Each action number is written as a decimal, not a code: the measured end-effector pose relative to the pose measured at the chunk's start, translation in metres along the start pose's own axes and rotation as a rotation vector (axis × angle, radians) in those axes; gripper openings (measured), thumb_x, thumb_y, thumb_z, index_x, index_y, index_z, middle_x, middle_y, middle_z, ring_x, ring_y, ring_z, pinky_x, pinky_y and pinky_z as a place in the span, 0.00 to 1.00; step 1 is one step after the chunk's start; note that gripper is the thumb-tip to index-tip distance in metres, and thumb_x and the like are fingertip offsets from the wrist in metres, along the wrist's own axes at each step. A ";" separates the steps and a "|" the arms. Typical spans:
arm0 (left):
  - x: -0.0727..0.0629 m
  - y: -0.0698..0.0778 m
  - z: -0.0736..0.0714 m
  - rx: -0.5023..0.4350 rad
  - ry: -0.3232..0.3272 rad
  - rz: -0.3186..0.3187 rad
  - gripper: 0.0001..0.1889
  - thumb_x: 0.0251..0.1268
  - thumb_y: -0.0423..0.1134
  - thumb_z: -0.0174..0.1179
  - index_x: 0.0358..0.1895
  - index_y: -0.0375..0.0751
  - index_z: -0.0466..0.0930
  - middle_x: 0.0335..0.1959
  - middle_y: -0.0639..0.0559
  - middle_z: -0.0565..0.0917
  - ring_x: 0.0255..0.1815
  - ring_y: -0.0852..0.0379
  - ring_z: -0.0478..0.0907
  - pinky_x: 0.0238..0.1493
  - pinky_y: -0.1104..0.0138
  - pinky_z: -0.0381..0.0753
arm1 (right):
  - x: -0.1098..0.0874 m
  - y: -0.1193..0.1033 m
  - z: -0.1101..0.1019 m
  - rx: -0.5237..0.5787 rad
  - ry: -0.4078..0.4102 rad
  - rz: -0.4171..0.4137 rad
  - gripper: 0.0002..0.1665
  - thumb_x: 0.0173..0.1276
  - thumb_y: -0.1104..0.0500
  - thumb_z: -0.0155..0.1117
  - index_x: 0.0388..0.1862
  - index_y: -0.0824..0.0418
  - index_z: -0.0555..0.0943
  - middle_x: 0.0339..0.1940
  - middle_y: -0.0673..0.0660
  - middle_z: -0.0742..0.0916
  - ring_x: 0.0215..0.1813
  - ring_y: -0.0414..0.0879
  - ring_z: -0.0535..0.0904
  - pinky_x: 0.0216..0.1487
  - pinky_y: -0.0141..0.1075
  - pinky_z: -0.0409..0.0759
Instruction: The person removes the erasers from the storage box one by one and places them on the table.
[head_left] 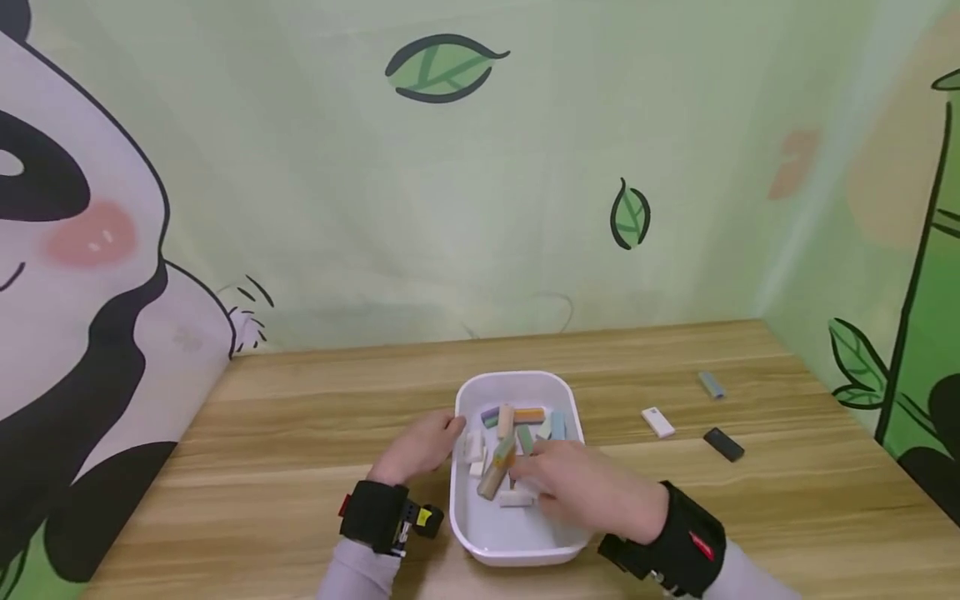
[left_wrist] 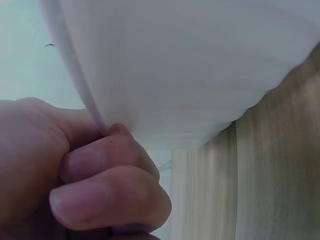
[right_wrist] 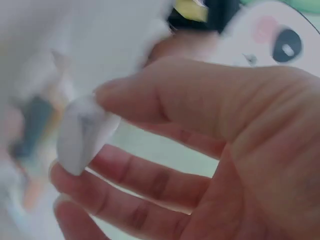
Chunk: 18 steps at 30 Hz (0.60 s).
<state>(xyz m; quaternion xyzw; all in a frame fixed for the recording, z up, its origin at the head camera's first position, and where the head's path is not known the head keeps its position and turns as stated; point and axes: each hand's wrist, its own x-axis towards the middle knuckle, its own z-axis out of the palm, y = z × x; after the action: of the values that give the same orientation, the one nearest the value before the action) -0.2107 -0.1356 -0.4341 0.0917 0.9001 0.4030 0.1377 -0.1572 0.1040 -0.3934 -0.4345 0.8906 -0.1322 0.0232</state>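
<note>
A white plastic bin (head_left: pixel 517 552) with rounded corners holds several small blocks in mixed colours, piled loosely. My left hand (head_left: pixel 422 446) pinches the bin's left rim between thumb and curled fingers, as the left wrist view shows up close. Inside the bin, toward its right side, is my right hand (head_left: pixel 596 487). In the right wrist view its thumb and fingertips pinch a small white block (right_wrist: pixel 85 132), blurred, with a rounded outline. Nearest that hand in the bin lie a brown block (head_left: pixel 492 480) and a green one (head_left: pixel 504 448).
Right of the bin, a white block (head_left: pixel 657 422), a black block (head_left: pixel 723 444) and a grey-blue block (head_left: pixel 712 384) lie apart on the wooden table (head_left: pixel 300 400). A printed backdrop (head_left: pixel 337 167) with a panda and leaves stands behind and at both sides.
</note>
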 end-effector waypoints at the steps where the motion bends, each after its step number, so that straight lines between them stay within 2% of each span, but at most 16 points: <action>1: 0.000 0.000 0.000 -0.005 0.000 -0.002 0.19 0.80 0.44 0.40 0.48 0.34 0.77 0.18 0.53 0.67 0.16 0.59 0.62 0.17 0.67 0.60 | -0.004 0.003 -0.008 0.021 0.015 0.025 0.15 0.58 0.69 0.67 0.44 0.59 0.82 0.31 0.50 0.79 0.28 0.39 0.69 0.29 0.31 0.69; 6: 0.003 0.001 0.002 -0.008 -0.008 -0.011 0.19 0.80 0.45 0.40 0.50 0.34 0.77 0.17 0.53 0.67 0.15 0.58 0.62 0.16 0.67 0.60 | -0.020 0.028 -0.037 -0.020 0.075 0.196 0.18 0.60 0.69 0.67 0.50 0.64 0.81 0.37 0.55 0.84 0.32 0.43 0.74 0.33 0.37 0.75; 11: 0.006 0.003 0.003 0.021 -0.007 -0.003 0.19 0.80 0.45 0.40 0.49 0.34 0.77 0.18 0.53 0.67 0.16 0.58 0.62 0.18 0.67 0.60 | -0.029 0.052 -0.043 -0.020 0.067 0.357 0.18 0.60 0.70 0.67 0.50 0.64 0.81 0.35 0.55 0.83 0.33 0.45 0.76 0.33 0.40 0.76; 14: 0.005 0.004 0.002 0.021 -0.004 0.002 0.19 0.80 0.44 0.40 0.49 0.33 0.77 0.19 0.52 0.67 0.16 0.58 0.62 0.18 0.66 0.60 | -0.029 0.061 -0.039 -0.029 0.049 0.394 0.16 0.59 0.70 0.68 0.48 0.64 0.81 0.34 0.56 0.83 0.31 0.46 0.75 0.32 0.40 0.76; 18: 0.005 0.003 0.003 0.008 -0.003 0.004 0.19 0.80 0.43 0.40 0.51 0.33 0.77 0.19 0.52 0.67 0.16 0.57 0.62 0.18 0.66 0.60 | -0.027 0.073 -0.029 -0.076 0.025 0.381 0.14 0.57 0.71 0.69 0.43 0.64 0.81 0.33 0.56 0.83 0.32 0.46 0.75 0.34 0.40 0.77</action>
<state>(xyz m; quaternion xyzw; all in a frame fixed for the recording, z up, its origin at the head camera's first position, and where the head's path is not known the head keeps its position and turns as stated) -0.2138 -0.1302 -0.4347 0.0945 0.9014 0.3994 0.1379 -0.2009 0.1738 -0.3857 -0.2571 0.9613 -0.0971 0.0202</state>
